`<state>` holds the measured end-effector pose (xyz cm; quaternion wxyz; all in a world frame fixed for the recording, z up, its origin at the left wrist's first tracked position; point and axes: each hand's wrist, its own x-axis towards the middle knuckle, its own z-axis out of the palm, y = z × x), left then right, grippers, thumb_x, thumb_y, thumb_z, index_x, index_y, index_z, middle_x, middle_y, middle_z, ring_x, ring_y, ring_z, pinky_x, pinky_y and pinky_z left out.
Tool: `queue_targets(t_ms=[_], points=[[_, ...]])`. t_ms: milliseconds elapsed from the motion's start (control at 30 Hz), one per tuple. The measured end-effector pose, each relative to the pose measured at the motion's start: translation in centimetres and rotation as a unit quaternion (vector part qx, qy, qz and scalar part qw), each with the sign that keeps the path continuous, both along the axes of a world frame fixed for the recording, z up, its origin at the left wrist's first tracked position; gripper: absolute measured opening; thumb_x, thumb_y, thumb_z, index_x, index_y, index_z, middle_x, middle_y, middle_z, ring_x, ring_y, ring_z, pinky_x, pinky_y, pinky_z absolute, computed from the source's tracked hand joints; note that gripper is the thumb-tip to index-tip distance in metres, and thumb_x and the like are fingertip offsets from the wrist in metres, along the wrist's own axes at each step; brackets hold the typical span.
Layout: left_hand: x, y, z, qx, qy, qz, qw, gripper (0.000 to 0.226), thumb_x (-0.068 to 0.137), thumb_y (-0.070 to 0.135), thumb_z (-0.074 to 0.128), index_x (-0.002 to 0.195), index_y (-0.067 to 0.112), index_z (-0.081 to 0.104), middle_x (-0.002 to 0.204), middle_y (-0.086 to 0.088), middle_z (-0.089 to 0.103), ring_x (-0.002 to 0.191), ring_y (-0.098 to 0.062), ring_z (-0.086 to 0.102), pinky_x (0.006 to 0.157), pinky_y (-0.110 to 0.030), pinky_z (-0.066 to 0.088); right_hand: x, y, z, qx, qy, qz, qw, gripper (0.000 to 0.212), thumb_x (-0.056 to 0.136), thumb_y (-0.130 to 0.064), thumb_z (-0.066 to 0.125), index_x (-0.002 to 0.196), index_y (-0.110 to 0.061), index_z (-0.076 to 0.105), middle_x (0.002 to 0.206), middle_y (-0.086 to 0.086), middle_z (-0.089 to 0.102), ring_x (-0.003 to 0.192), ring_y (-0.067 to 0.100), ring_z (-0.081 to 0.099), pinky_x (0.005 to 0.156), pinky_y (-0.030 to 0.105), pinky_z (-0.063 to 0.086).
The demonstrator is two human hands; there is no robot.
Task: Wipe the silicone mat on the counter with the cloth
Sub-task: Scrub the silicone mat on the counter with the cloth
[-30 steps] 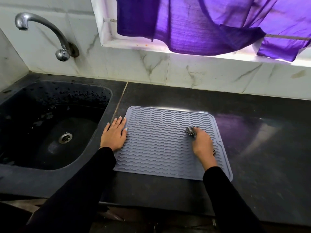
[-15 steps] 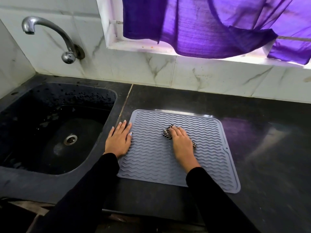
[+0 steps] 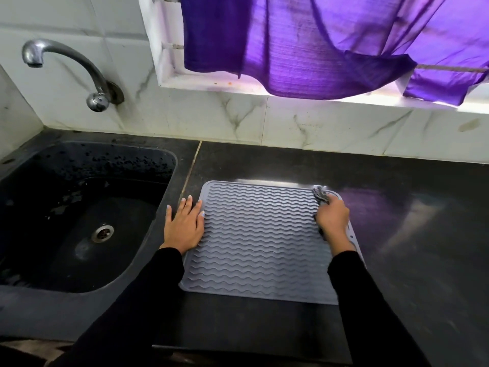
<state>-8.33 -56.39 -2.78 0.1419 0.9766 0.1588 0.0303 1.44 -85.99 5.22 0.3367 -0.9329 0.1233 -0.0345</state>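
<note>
1. Head view: bunched under the right hand (image 3: 332, 217), the small dark patterned cloth (image 3: 321, 196) is pressed onto the mat, fingers curled over it, and only its crumpled front end shows beyond the fingertips.
2. Flat and spread, the left hand (image 3: 184, 229) holds nothing; its palm lies on the black stone counter (image 3: 397, 221) with the finger side resting against the mat's left edge, likely to keep the mat from sliding while it is wiped.
3. That mat is a grey, ribbed, rectangular silicone mat (image 3: 259, 242) lying flat on the counter, just right of the seam beside the black sink (image 3: 79, 221), nearer the counter's front edge than the wall.
4. Its wavy ridges run left to right; its sides look close to equal, so I cannot tell a long axis with confidence. Its far edge is roughly parallel to the marble-look tiled wall (image 3: 291, 123).
5. Cloth and right hand sit at the mat's far right corner, the cloth reaching almost to the rounded rim. By my reading the wiping is under way, with the near half yet to be covered from this position.
6. A curved chrome tap (image 3: 66, 67) juts from the wall above the sink, and a purple fabric (image 3: 317, 46) hangs at the window ledge, well apart from the work.
</note>
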Motion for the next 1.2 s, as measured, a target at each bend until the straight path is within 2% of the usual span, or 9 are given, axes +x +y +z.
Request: queue_targets(t_ms=[167,300,467,600,833,933,1033,1100,1200], points=[[2.5,1.0,0.3,0.009,-0.004,-0.051,0.999,0.072,0.084,0.046,-0.001,0.149,0.018,0.011,0.158,-0.001,0.007,0.146,-0.016,0.003,0.116,-0.042,-0.004,-1.2,9.3,-1.2,-0.035,-0.133,0.227,0.964,0.037,0.092,0.000,0.041,0.126,-0.010,0.051,0.126,0.011,0.055,0.115,0.022,0.051,0.099,0.025,0.035],[3.2,0.5,-0.5,0.042,0.019,-0.059,0.997,0.075,0.083,0.045,-0.003,0.149,0.013,0.009,0.158,0.001,0.004,0.146,-0.013,0.001,0.117,-0.040,-0.003,-1.6,13.2,-4.4,-0.184,-0.090,0.392,0.897,0.053,0.092,0.001,0.040,0.143,-0.010,0.029,0.151,0.007,0.029,0.140,0.022,0.022,0.116,0.029,0.014],[3.1,0.6,-0.9,0.036,0.005,-0.051,0.998,0.090,0.071,0.051,-0.014,0.149,0.014,0.012,0.158,0.003,0.006,0.145,-0.011,0.002,0.117,-0.038,-0.003,-1.0,12.5,-5.0,-0.260,-0.092,0.389,0.879,0.054,0.093,-0.001,0.041,0.144,-0.012,0.026,0.154,0.002,0.022,0.144,0.024,0.011,0.116,0.032,0.008],[3.2,0.7,-0.9,0.034,0.006,-0.049,0.998,0.075,0.083,0.045,-0.004,0.149,0.015,0.012,0.158,0.005,0.006,0.145,-0.010,0.002,0.117,-0.036,-0.002,-0.6,10.3,-5.1,-0.269,-0.089,0.372,0.884,0.056,0.092,0.000,0.043,0.144,-0.012,0.025,0.154,0.001,0.021,0.144,0.024,0.011,0.116,0.032,0.007],[3.0,0.7,-0.8,0.029,0.007,-0.054,0.998,0.070,0.085,0.041,0.004,0.149,0.014,0.013,0.158,0.004,0.007,0.145,-0.010,0.003,0.117,-0.037,-0.001,0.6,3.8,-5.1,-0.285,-0.082,0.293,0.909,0.044,0.093,-0.005,0.041,0.137,-0.012,0.038,0.145,0.004,0.038,0.137,0.023,0.029,0.111,0.030,0.023],[3.1,0.6,-0.8,0.033,0.006,-0.056,0.998,0.070,0.086,0.040,0.003,0.149,0.013,0.012,0.158,0.003,0.007,0.145,-0.011,0.003,0.117,-0.037,-0.001,2.1,3.3,-3.4,-0.195,-0.003,0.181,0.964,0.028,0.089,-0.004,0.045,0.114,-0.007,0.056,0.121,0.015,0.059,0.115,0.031,0.052,0.091,0.034,0.042],[3.1,0.6,-0.9,0.028,0.000,-0.049,0.998,0.071,0.085,0.041,0.001,0.149,0.014,0.012,0.158,0.003,0.008,0.145,-0.011,0.003,0.117,-0.037,-0.001,2.4,6.7,-1.6,-0.067,-0.024,0.111,0.991,0.028,0.088,0.000,0.047,0.113,-0.005,0.059,0.113,0.016,0.063,0.109,0.030,0.056,0.088,0.030,0.043],[3.0,0.6,-0.9,0.021,-0.012,-0.048,0.999,0.078,0.080,0.046,-0.007,0.149,0.015,0.014,0.158,0.004,0.010,0.145,-0.011,0.005,0.117,-0.036,-0.001,1.5,9.9,-1.6,-0.064,-0.083,0.174,0.979,0.034,0.088,0.004,0.046,0.120,-0.007,0.054,0.118,0.011,0.060,0.111,0.024,0.054,0.095,0.028,0.039],[3.0,0.8,-1.0,0.011,-0.020,-0.045,0.999,0.086,0.074,0.048,-0.012,0.149,0.016,0.016,0.157,0.005,0.012,0.145,-0.010,0.007,0.117,-0.035,0.000,0.1,13.0,-3.6,-0.174,-0.100,0.327,0.924,0.050,0.091,0.001,0.046,0.138,-0.009,0.036,0.145,0.008,0.038,0.135,0.022,0.032,0.114,0.031,0.023]])
